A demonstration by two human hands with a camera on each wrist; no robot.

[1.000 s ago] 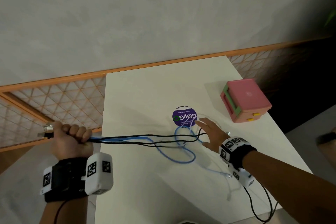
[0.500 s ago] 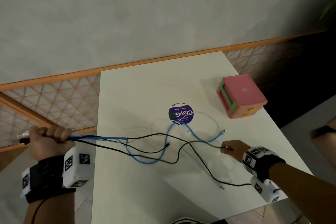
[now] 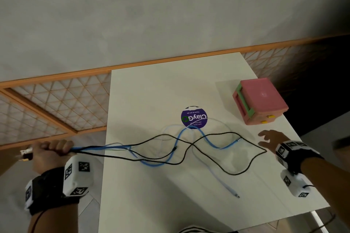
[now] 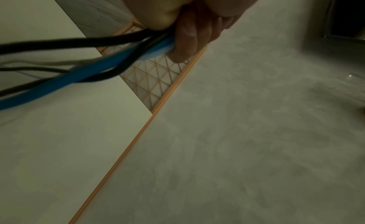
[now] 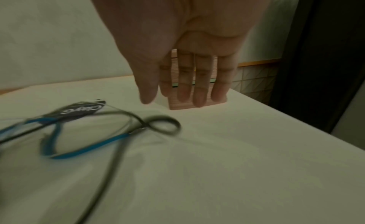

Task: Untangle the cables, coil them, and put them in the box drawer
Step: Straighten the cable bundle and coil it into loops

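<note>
**Cables bunched in the left fist, right hand free above the table**

Nearest, at the front right of the white table (image 3: pixel 144 204), a pale cable (image 3: pixel 212 171) ends in a plug that lies loose on the surface; the left hand (image 3: pixel 50 154) is off the table's left edge, fingers (image 4: pixel 189 33) curled tight together round a bundle of black, blue and pale cable ends, with plugs sticking out behind the fist; from the fist the strands fan rightward over the table.

The black cable (image 3: pixel 223 168) wanders in wide bends to a sharp corner just beside the right wrist; the blue cable (image 3: pixel 210 143) snakes through the middle and crosses the black one several times, so the lot is tangled and uncoiled.

The right hand (image 3: pixel 270 139) hovers over the right side of the table, fingers (image 5: pixel 199 86) straight, slightly apart and pointing down, holding nothing; the right wrist view is blurred.

Farther back, a round purple sticker (image 3: pixel 194 118) sits on the table with pale and blue strands lying over its near edge; beyond the right hand stands the pink box (image 3: pixel 262 98), yellow knobs on its front, drawer closed, well apart from the cables.
</note>
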